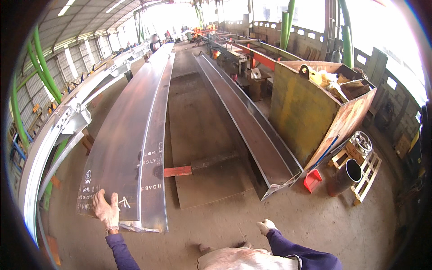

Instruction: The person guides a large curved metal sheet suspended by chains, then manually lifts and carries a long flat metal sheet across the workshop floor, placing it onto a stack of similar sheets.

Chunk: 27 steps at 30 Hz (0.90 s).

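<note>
My left hand (107,210), in a pale knit glove, lies on the near end of a long dark steel plate (121,130). Its fingers are spread over the surface, close to chalk writing and a chalked arrow. A narrower steel strip (154,157) runs along the plate's right side, also with chalk marks. My right hand (266,226), gloved too, hangs over the floor in front of my body. Its fingers look curled in, and I see nothing in them. It touches no steel.
A long steel channel beam (256,144) lies to the right of the plates. Beyond it stand a tall yellow scrap bin (306,96), a red dustpan (312,181), a dark pipe piece (345,177) and a wooden pallet (366,180). Pale steel beams (38,171) line the left.
</note>
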Tool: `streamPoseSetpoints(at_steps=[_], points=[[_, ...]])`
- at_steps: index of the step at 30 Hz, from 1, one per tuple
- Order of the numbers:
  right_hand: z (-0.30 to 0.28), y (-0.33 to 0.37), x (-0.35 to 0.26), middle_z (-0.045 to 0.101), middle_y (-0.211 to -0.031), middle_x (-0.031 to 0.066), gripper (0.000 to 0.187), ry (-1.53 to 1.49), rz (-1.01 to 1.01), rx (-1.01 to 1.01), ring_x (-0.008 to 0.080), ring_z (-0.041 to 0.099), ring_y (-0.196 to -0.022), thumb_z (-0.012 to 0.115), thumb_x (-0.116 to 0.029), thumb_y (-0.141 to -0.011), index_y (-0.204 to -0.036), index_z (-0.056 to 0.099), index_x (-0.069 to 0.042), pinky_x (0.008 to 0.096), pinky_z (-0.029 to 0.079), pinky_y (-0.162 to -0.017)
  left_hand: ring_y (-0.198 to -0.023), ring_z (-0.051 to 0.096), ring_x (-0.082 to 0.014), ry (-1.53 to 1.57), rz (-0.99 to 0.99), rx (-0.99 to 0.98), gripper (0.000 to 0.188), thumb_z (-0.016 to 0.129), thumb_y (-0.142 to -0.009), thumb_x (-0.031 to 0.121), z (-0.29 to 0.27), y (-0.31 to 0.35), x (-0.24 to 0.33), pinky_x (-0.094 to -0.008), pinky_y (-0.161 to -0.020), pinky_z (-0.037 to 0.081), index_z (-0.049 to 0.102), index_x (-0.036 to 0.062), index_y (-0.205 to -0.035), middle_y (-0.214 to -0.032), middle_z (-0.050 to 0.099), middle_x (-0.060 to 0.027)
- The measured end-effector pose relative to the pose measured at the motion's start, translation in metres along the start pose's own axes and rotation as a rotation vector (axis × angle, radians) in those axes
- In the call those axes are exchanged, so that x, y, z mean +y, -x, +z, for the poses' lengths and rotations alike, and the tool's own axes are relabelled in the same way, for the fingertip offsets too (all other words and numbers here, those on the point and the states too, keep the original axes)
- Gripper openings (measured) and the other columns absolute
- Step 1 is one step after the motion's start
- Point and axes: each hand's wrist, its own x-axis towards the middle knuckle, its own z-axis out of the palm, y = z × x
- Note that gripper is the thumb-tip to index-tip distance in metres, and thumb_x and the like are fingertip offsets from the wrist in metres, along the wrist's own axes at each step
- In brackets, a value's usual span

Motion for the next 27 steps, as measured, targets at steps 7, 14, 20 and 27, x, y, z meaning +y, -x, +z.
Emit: streamPoseSetpoints(at_steps=[7, 14, 20, 27], points=[[0.029, 0.09, -0.198, 0.07, -0.121, 0.0277, 0.062, -0.098, -0.356, -0.08, 0.0405, 0.067, -0.116, 0.063, -0.05, -0.094, -0.123, 0.066, 0.004, 0.0451, 0.052, -0.097, -0.12, 0.062, -0.0374, 0.219, -0.095, 0.029, 0.047, 0.077, -0.091, 0.034, -0.028, 0.01, 0.001, -0.0478, -0.105, 0.047, 0.066, 0.0017, -0.124, -0.125, 0.069, -0.0186], [0.026, 0.251, -0.469, 0.065, -0.133, 0.0237, 0.064, -0.431, -0.974, -0.052, 0.0377, 0.063, -0.124, 0.064, -0.047, -0.099, -0.14, 0.054, 0.001, 0.0431, 0.049, -0.105, -0.113, 0.067, -0.0423, -0.099, -0.117, 0.139, 0.06, 0.07, -0.094, 0.051, -0.05, -0.07, -0.11, -0.0512, -0.098, 0.051, 0.062, 0.0021, -0.129, -0.122, 0.07, -0.0249], [0.069, 0.334, -0.57, 0.05, -0.141, 0.0314, 0.085, 0.054, -0.991, 0.377, 0.0474, 0.05, -0.13, 0.069, -0.054, -0.091, -0.147, 0.045, 0.006, 0.0556, 0.047, -0.105, -0.12, 0.065, -0.0454, -0.017, -0.405, -0.431, 0.086, 0.053, -0.092, 0.074, -0.039, -0.104, -0.134, -0.0548, -0.101, 0.05, 0.069, -0.0058, -0.121, -0.124, 0.069, -0.0304], [0.073, 0.317, -0.582, 0.051, -0.129, 0.0286, 0.079, 0.126, -0.991, 0.684, 0.0436, 0.051, -0.119, 0.074, -0.051, -0.085, -0.137, 0.051, 0.005, 0.0536, 0.052, -0.089, -0.122, 0.065, -0.0454, 0.01, -0.384, -0.399, 0.089, 0.046, -0.094, 0.076, -0.028, -0.124, -0.115, -0.0536, -0.104, 0.049, 0.071, -0.0054, -0.122, -0.126, 0.068, -0.031]])
